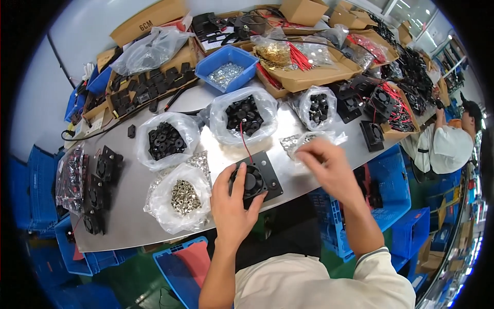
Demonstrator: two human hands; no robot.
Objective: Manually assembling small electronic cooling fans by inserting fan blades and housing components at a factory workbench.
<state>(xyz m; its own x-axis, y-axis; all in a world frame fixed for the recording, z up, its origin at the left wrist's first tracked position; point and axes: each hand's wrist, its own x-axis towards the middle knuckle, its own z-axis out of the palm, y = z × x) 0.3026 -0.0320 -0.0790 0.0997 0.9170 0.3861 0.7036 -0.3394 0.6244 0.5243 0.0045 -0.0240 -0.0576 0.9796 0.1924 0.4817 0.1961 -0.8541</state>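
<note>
My left hand [234,198] is wrapped over a black cooling fan [253,180] fixed to a square black plate [271,177], at the table's near edge. A red wire rises from the fan. To the right, my right hand [329,162] hovers with thumb and forefinger pinched together. Whatever lies between those fingertips is too small to make out. Just beyond it is a clear bag [292,144] of small metal parts. An open bag of metal nuts [183,198] sits left of my left hand.
Bags of black plastic parts [167,141] [244,114] [318,109] line the metal table, with a blue bin [226,69] of metal hardware behind. More fans [105,165] stand at the left, others [371,135] at the right. Blue crates [393,180] flank the table; a person [442,147] sits far right.
</note>
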